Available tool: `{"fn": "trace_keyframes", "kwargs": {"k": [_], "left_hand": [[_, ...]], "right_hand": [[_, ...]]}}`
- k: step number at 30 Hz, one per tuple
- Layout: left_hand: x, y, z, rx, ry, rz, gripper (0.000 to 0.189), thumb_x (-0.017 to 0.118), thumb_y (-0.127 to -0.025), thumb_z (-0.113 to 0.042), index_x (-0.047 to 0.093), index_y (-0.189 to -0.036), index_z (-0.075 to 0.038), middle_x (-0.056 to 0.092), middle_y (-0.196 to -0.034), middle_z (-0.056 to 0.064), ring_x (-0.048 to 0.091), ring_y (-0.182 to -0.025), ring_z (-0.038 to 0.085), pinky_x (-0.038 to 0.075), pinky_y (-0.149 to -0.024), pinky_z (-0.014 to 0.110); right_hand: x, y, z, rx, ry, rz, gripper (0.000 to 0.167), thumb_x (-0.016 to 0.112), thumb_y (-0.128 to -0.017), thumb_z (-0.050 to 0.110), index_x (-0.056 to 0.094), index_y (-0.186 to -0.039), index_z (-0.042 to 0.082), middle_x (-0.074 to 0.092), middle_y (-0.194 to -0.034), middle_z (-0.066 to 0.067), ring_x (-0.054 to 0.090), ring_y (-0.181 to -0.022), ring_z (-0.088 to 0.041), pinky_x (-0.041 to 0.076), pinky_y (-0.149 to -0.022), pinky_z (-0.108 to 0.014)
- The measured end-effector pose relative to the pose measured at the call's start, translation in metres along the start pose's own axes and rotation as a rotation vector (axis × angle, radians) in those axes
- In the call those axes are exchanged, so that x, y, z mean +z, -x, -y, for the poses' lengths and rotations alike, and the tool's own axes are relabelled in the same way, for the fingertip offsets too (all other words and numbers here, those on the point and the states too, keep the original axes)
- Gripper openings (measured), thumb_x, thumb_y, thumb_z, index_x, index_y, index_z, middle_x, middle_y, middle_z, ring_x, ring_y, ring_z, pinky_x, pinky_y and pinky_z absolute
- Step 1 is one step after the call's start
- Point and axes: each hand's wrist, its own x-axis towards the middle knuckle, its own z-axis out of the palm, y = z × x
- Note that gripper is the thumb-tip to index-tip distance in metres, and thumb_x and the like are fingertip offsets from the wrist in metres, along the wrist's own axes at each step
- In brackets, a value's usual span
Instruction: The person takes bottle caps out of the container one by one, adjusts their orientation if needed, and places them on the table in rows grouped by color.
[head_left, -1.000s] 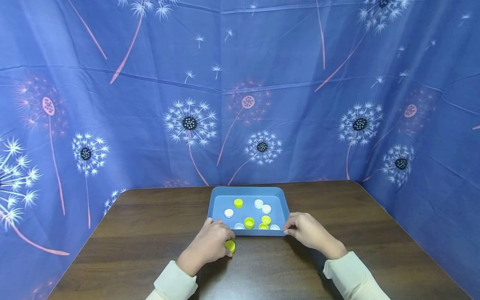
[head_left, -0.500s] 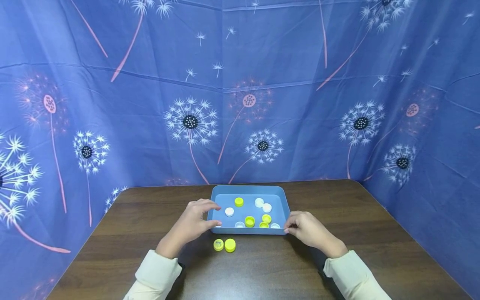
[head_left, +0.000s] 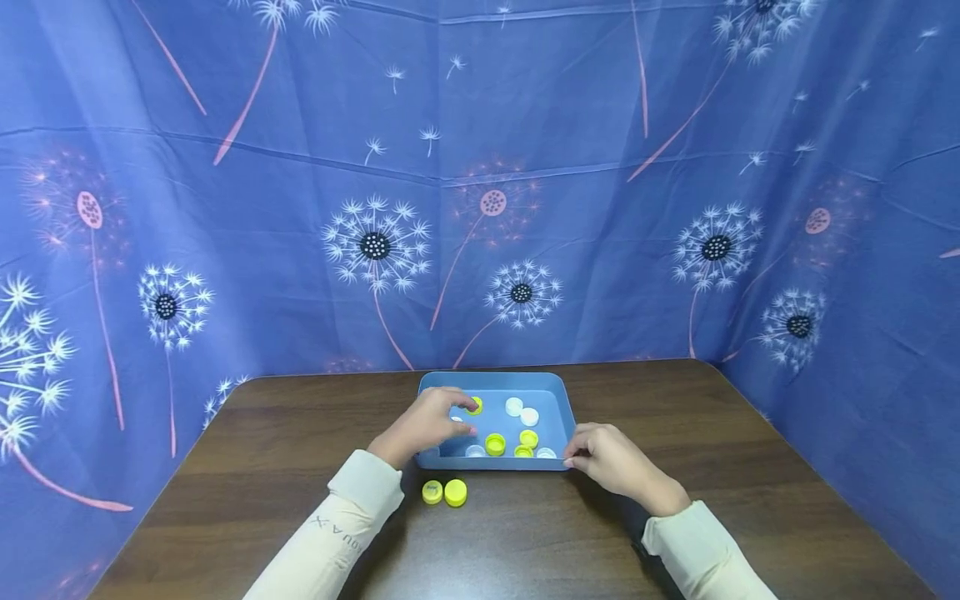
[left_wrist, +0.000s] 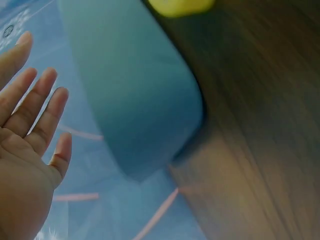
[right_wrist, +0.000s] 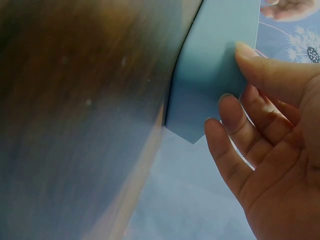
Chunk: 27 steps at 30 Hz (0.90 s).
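Observation:
A shallow blue tray (head_left: 491, 381) with several yellow and white bottle caps inside stands on the table. Over its left part hovers my left hand (head_left: 429, 422), thumb and fingers parted and holding nothing; they point toward a yellow cap (head_left: 476, 406) at the back. That hand partly covers a white cap. My right hand (head_left: 617, 468) pinches the tray's front right corner, thumb on the outer wall in the right wrist view. Two yellow caps, a left one (head_left: 432, 492) and a right one (head_left: 455, 493), lie side by side before the tray.
Deeper in the tray are a white cap (head_left: 529, 417) and an upturned yellow cap (head_left: 495, 445). The brown wooden table (head_left: 262, 450) ends at a blue dandelion-print cloth (head_left: 615, 275) hanging behind and at both sides.
My left hand let go of a yellow cap beside another in front of the tray, drew back, then moved in over the tray. My right hand stays on the corner.

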Motion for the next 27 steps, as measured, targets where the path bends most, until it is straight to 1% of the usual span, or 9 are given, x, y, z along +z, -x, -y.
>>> {"fn": "trace_keyframes", "kwargs": {"k": [3,6,12,17,21,27], "left_hand": [[0.011,-0.009,-0.003,-0.013,0.006,0.057,0.033,0.08,-0.085,-0.016,0.073,-0.115,-0.004,0.071,-0.113,0.004,0.064,-0.111,0.023,0.051,-0.094,0.041],[0.021,-0.015,-0.005,-0.019,-0.011,0.097,0.035,0.081,-0.084,-0.017,0.073,-0.115,-0.005,0.071,-0.112,0.004,0.064,-0.108,0.022,0.052,-0.092,0.038],[0.034,-0.021,-0.009,-0.013,-0.046,0.119,0.035,0.084,-0.08,-0.014,0.074,-0.112,-0.004,0.072,-0.105,0.005,0.065,-0.099,0.019,0.053,-0.087,0.034],[0.042,-0.023,-0.007,-0.003,-0.093,0.142,0.035,0.086,-0.077,-0.013,0.075,-0.11,-0.005,0.07,-0.097,0.001,0.063,-0.09,0.014,0.052,-0.082,0.029],[0.047,-0.025,-0.006,-0.001,-0.098,0.168,0.032,0.085,-0.078,-0.01,0.076,-0.109,-0.007,0.069,-0.095,-0.002,0.06,-0.086,0.01,0.051,-0.08,0.025],[0.053,-0.028,-0.006,0.016,-0.126,0.203,0.027,0.081,-0.081,-0.006,0.077,-0.108,-0.008,0.07,-0.097,-0.005,0.059,-0.085,0.007,0.051,-0.078,0.023]], "right_hand": [[0.001,0.0,0.001,-0.015,-0.009,-0.006,0.012,0.08,-0.08,0.002,0.077,-0.079,0.013,0.064,-0.078,0.013,0.057,-0.075,0.0,0.051,-0.065,-0.023],[0.001,0.0,0.003,-0.006,-0.003,-0.002,0.011,0.08,-0.08,0.002,0.077,-0.079,0.013,0.064,-0.078,0.013,0.057,-0.075,0.0,0.051,-0.065,-0.023],[0.0,-0.002,0.003,0.028,0.009,0.029,0.01,0.079,-0.081,0.003,0.077,-0.081,0.013,0.064,-0.079,0.014,0.057,-0.077,-0.002,0.051,-0.067,-0.025],[0.0,-0.001,0.002,0.033,0.016,0.029,0.01,0.08,-0.081,0.005,0.077,-0.08,0.014,0.064,-0.079,0.014,0.058,-0.077,0.0,0.051,-0.068,-0.024],[0.0,-0.001,0.002,0.021,0.013,0.015,0.01,0.08,-0.081,0.004,0.077,-0.08,0.013,0.064,-0.078,0.014,0.057,-0.075,0.0,0.051,-0.066,-0.024],[-0.001,0.0,0.003,0.063,0.008,0.028,0.01,0.08,-0.081,0.004,0.077,-0.08,0.013,0.064,-0.078,0.014,0.056,-0.074,0.001,0.051,-0.066,-0.024]]}}
